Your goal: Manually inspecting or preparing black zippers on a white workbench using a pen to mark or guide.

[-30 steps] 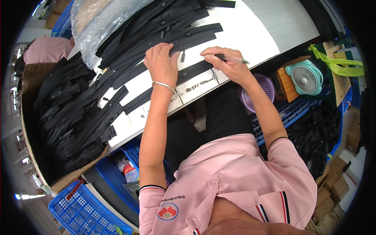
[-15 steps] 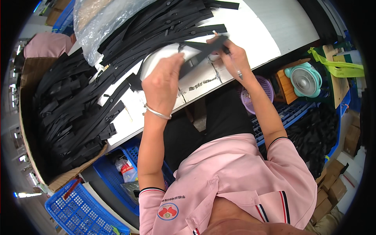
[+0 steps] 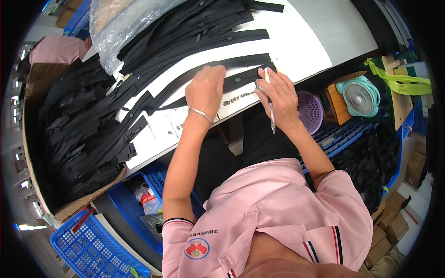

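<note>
Black strap [image 3: 238, 80] lies near the front edge of the white surface [image 3: 296, 44]. Left hand [image 3: 205, 90] over it, grip unclear; right hand [image 3: 281, 95] clasps a pen [image 3: 272, 119] by its right end. Judged light, flexible, hardly fragile; best held flat near both ends.

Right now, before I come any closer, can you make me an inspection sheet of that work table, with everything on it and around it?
Surface: white table, with dark marks near its front edge.
Job's things: black strips, many heaped at the back; a pen.
Clutter: clear plastic bag beside the heap; cardboard box full of strips at the left.
Left hand: over the strips near the front; grip unclear.
Right hand: holds the pen, by the strips' right ends.
Cables: nothing seen.
Surroundings: teal fan and purple basket at the right; blue basket at lower left.
</note>
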The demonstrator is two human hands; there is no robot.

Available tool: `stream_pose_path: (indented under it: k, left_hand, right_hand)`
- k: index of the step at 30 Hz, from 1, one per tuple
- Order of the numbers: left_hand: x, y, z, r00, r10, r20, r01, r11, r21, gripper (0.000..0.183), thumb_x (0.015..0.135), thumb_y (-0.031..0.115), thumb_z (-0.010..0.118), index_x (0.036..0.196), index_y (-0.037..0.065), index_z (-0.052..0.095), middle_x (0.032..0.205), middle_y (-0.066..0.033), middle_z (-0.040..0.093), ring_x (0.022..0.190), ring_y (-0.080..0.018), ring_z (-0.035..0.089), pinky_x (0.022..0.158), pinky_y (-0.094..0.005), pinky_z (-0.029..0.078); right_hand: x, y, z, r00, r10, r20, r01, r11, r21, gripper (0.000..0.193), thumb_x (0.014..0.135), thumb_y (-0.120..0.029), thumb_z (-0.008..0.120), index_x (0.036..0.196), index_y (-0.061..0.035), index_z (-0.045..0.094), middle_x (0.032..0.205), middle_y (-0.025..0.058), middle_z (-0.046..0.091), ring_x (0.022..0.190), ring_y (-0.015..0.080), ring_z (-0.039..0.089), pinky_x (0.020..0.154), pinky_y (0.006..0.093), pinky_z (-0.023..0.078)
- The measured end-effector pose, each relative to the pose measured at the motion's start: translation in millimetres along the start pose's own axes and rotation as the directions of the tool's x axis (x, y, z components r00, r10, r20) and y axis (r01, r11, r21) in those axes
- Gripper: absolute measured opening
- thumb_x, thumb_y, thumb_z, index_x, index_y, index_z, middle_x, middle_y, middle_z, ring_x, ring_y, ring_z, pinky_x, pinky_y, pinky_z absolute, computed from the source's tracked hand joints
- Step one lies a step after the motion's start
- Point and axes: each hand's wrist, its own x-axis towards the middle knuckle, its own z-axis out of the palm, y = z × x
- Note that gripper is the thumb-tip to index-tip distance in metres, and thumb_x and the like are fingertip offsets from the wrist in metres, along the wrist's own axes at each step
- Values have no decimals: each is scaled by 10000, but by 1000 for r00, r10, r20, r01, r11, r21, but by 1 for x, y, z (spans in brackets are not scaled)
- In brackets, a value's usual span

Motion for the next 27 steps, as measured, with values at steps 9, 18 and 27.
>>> stream_pose_path:
  k: [9, 18, 27]
  left_hand:
    - [28, -10, -17, 993, 120, 6, -120, 993, 21, 276, 875, 138, 741, 1132, 43, 711, 1069, -110, 702, 986, -310, 634, 941, -436, 425]
    - [-59, -8, -33, 995, -5, -104, 18, 992, 124, 281, 863, 189, 781, 1121, 85, 741, 936, -76, 688, 921, -250, 630, 974, -395, 400]
    - [-97, -79, -93, 882, -319, -346, 406, 888, 216, 421, 864, 272, 798, 1218, 68, 701, 1020, -67, 686, 1003, -232, 638, 1059, -464, 338]
  right_hand:
    - [-4, 11, -3, 992, -66, 112, 76, 993, -85, 292, 832, -158, 806, 1095, -101, 693, 1215, 76, 727, 1198, 231, 664, 1129, 484, 394]
    - [-8, 24, 5, 993, -85, 82, 88, 996, -27, 253, 866, -54, 741, 1113, -79, 687, 1196, 73, 742, 1185, 255, 667, 1139, 480, 377]
    - [-11, 24, 14, 990, -143, 20, 144, 989, -37, 244, 886, 3, 701, 1121, -62, 689, 1168, 97, 755, 1178, 264, 670, 1134, 469, 404]
